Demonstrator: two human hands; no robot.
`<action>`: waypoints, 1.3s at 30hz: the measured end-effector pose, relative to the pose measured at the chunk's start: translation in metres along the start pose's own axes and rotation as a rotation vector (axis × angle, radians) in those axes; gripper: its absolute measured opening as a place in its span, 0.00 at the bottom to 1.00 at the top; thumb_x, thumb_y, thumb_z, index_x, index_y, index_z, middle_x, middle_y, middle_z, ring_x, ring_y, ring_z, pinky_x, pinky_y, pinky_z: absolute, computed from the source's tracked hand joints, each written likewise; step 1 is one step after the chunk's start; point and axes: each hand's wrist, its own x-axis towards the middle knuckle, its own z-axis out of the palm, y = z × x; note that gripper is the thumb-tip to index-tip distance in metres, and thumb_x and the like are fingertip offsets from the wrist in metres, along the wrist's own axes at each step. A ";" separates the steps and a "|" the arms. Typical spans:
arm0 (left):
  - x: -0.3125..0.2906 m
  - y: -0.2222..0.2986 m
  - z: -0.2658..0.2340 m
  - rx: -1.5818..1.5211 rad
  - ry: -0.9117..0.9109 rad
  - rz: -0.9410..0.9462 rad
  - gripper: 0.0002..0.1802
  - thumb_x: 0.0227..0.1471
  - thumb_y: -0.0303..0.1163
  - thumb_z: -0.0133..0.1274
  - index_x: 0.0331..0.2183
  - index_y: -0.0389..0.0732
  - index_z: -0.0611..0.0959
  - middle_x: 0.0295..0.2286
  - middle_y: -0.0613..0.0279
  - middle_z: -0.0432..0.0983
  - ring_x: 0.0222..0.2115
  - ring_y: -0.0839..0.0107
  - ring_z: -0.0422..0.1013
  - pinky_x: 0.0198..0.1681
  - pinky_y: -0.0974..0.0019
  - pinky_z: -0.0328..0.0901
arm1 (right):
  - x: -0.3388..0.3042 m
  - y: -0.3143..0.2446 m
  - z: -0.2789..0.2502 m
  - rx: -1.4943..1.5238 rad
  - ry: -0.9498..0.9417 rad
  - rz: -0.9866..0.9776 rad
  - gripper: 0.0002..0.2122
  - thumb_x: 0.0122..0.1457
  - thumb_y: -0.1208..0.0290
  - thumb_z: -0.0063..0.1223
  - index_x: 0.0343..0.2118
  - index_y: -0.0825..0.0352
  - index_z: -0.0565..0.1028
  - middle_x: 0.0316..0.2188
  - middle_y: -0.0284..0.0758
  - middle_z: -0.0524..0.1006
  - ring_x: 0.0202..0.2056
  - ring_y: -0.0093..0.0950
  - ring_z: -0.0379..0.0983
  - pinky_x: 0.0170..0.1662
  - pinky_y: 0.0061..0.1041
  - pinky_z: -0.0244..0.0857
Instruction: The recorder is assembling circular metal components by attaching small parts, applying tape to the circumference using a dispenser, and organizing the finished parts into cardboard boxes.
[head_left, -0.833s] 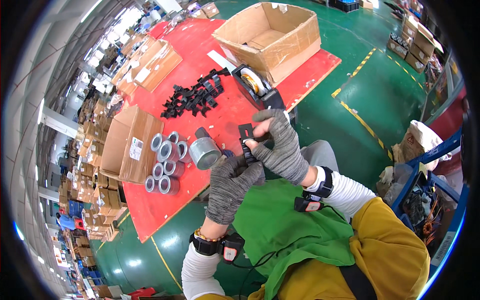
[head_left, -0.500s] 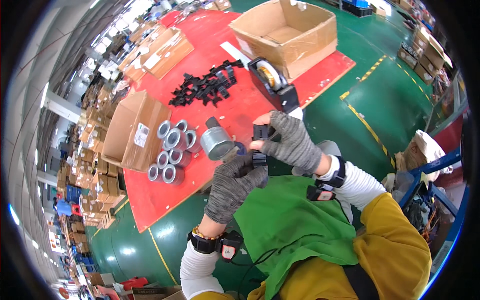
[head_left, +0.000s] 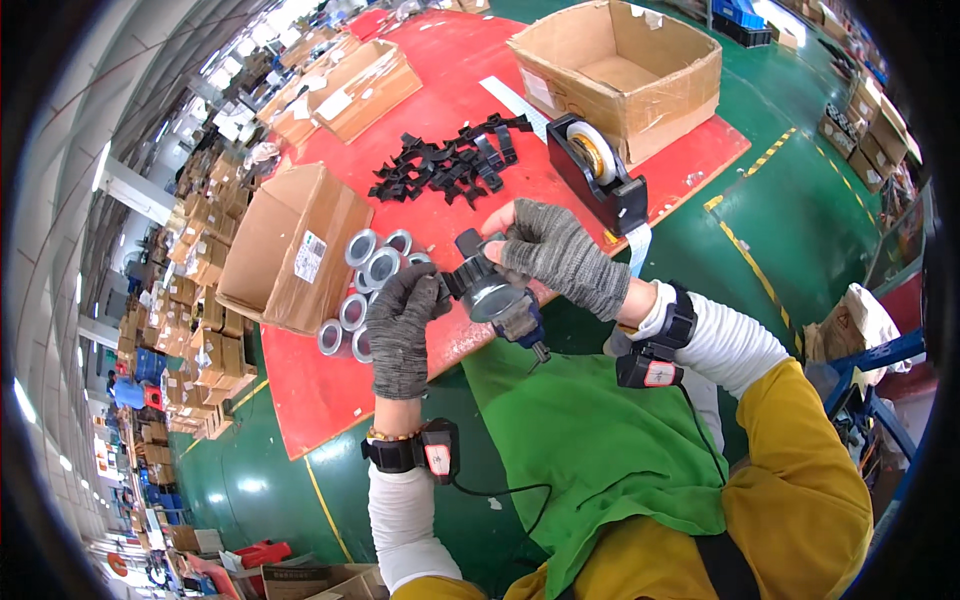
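My right hand (head_left: 570,262), in a grey fingerless glove, closes its thumb and fingers on a black plastic clip (head_left: 467,274). My left hand (head_left: 400,335), gloved alike, has its fingertips bent at the clip's left end. The clip lies across a grey metal cylinder (head_left: 492,298), touching it as far as I can see. A dark knob-like piece (head_left: 468,242) shows beyond the clip, and a dark blue and black fitting (head_left: 522,322) shows at the cylinder's near end. My fingers hide parts of the clip.
Several metal rings (head_left: 383,267) stand left of my hands by an open cardboard box (head_left: 290,250) on the red table (head_left: 300,400). Black clips lie in a heap (head_left: 445,165). A tape dispenser (head_left: 597,175) and a big open carton (head_left: 625,100) are at the right.
Both hands have brought the black clip from in front of the cylinder onto it. My left hand has moved left and up. The view has shifted, so the table's things appear further right.
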 end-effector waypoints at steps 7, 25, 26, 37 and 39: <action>0.007 -0.013 -0.007 -0.042 -0.010 -0.059 0.16 0.52 0.37 0.50 0.37 0.33 0.77 0.25 0.64 0.73 0.23 0.76 0.69 0.27 0.73 0.67 | 0.002 0.012 -0.003 0.163 0.023 0.098 0.15 0.51 0.65 0.57 0.37 0.68 0.70 0.17 0.27 0.69 0.20 0.15 0.65 0.23 0.17 0.61; -0.060 -0.020 0.180 -0.164 -0.485 -0.258 0.29 0.57 0.51 0.34 0.40 0.33 0.73 0.28 0.58 0.74 0.30 0.70 0.69 0.37 0.67 0.63 | 0.023 0.072 -0.180 -0.575 0.268 -0.050 0.19 0.53 0.63 0.53 0.41 0.72 0.68 0.27 0.40 0.76 0.29 0.29 0.74 0.34 0.25 0.66; -0.049 -0.033 0.196 -0.298 -0.439 -0.393 0.31 0.57 0.53 0.32 0.42 0.33 0.72 0.29 0.56 0.74 0.31 0.68 0.70 0.39 0.66 0.63 | 0.027 0.066 -0.171 -0.455 0.253 0.062 0.17 0.54 0.68 0.51 0.44 0.72 0.67 0.30 0.39 0.75 0.32 0.26 0.73 0.37 0.23 0.66; 0.047 -0.106 0.244 -0.567 -0.224 -0.687 0.50 0.47 0.71 0.22 0.47 0.33 0.69 0.44 0.49 0.70 0.45 0.54 0.66 0.48 0.56 0.58 | -0.123 -0.037 -0.162 0.116 0.009 0.307 0.12 0.53 0.67 0.54 0.32 0.65 0.64 0.27 0.32 0.73 0.29 0.20 0.69 0.34 0.19 0.63; 0.044 -0.093 0.247 -0.506 -0.225 -0.704 0.51 0.46 0.71 0.22 0.46 0.32 0.70 0.46 0.47 0.67 0.47 0.54 0.64 0.49 0.55 0.57 | -0.163 -0.023 -0.167 0.179 0.051 0.326 0.10 0.52 0.70 0.55 0.30 0.65 0.64 0.27 0.28 0.70 0.30 0.17 0.65 0.35 0.16 0.60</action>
